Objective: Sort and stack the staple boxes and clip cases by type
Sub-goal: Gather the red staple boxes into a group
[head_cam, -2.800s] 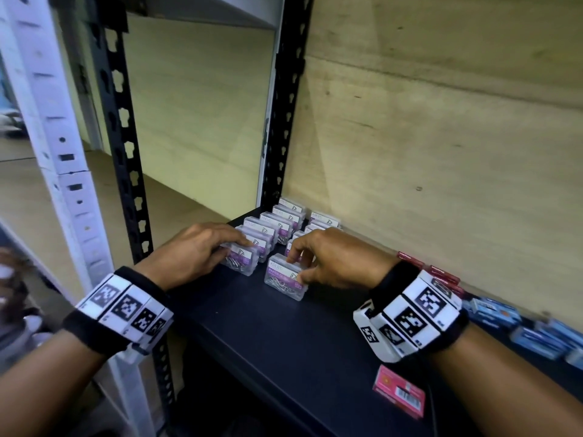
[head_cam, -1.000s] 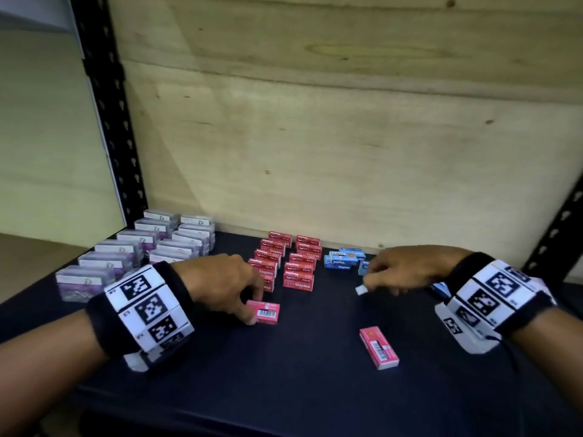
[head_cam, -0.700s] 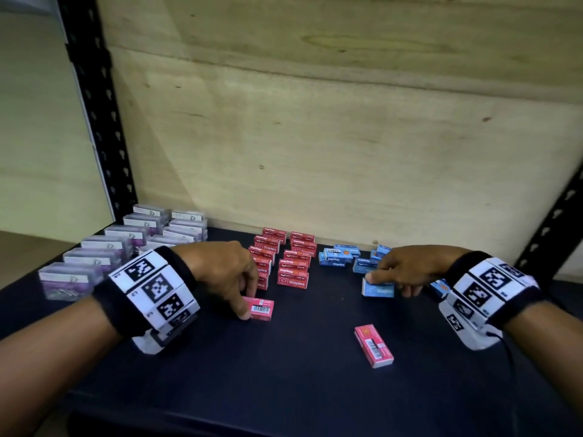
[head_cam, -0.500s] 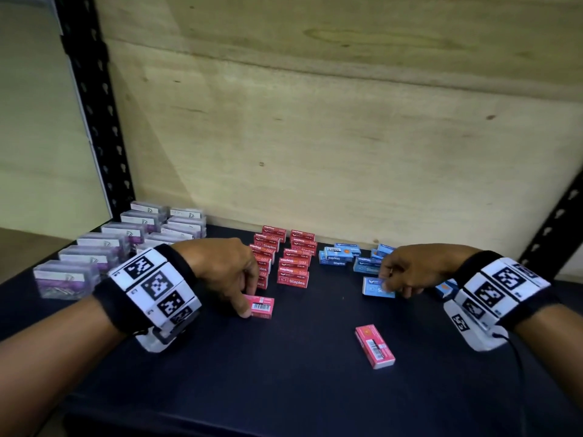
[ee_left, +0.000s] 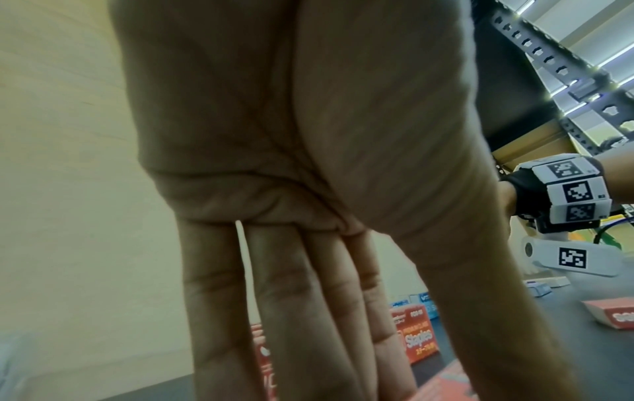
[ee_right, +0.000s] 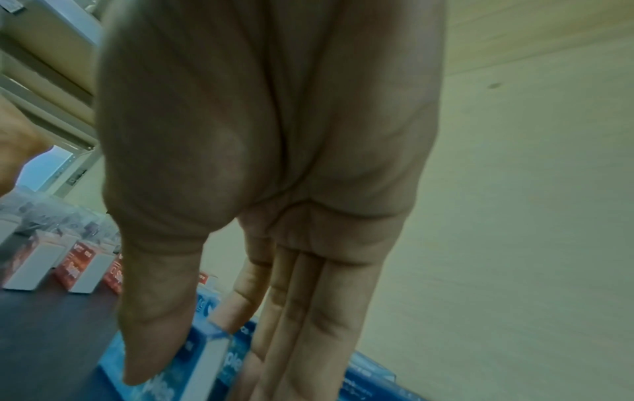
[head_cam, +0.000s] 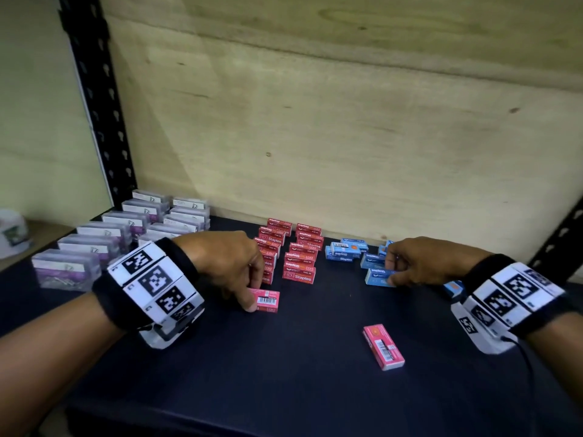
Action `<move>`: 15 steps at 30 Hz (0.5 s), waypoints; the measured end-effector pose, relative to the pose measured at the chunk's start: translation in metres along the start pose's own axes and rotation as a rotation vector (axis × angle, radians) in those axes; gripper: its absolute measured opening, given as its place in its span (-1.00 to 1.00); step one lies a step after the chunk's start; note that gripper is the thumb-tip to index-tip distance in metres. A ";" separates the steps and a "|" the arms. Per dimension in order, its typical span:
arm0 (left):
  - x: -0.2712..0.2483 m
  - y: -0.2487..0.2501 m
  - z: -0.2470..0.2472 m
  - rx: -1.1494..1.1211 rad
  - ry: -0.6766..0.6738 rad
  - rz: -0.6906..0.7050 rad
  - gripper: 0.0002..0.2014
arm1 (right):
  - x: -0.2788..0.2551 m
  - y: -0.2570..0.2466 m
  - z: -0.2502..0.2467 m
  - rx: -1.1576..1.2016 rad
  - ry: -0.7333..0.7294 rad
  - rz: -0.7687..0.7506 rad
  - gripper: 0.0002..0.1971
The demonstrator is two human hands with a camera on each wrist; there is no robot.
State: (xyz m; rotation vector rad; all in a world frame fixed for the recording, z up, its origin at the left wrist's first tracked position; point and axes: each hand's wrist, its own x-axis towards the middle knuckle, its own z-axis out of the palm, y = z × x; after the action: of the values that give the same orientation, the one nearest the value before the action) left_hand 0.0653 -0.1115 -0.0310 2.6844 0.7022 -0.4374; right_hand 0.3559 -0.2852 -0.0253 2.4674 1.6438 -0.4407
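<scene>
My left hand pinches a red staple box lying flat on the dark shelf, just in front of two rows of upright red staple boxes. In the left wrist view my fingers point straight down onto that red box. My right hand grips a blue staple box at the front of the blue staple boxes; thumb and fingers flank the blue box. Another red box lies loose near the front. Clear clip cases stand in rows at left.
The plywood back wall rises right behind the boxes. Black perforated uprights stand at the left and right. One more blue box peeks out beside my right wrist. The dark shelf runs toward the front edge.
Both hands left the clip cases and came to the staple boxes. My right hand set a blue box down in front of the blue group. My left hand stays on the red box.
</scene>
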 end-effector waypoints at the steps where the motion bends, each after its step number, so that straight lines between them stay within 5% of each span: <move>1: 0.000 0.000 0.000 0.003 -0.002 0.001 -0.68 | 0.000 -0.001 0.000 -0.010 0.001 0.005 -0.82; 10: -0.004 -0.002 -0.001 0.008 -0.017 0.044 -0.62 | -0.027 -0.030 -0.011 -0.038 0.079 -0.054 -0.72; 15: -0.008 -0.002 0.000 0.036 0.000 0.045 -0.64 | -0.048 -0.060 0.000 0.061 -0.295 -0.019 -0.47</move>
State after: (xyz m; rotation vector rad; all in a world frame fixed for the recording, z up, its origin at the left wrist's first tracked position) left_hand 0.0576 -0.1126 -0.0285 2.7278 0.6389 -0.4428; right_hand 0.2836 -0.3032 -0.0073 2.2935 1.5551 -0.8243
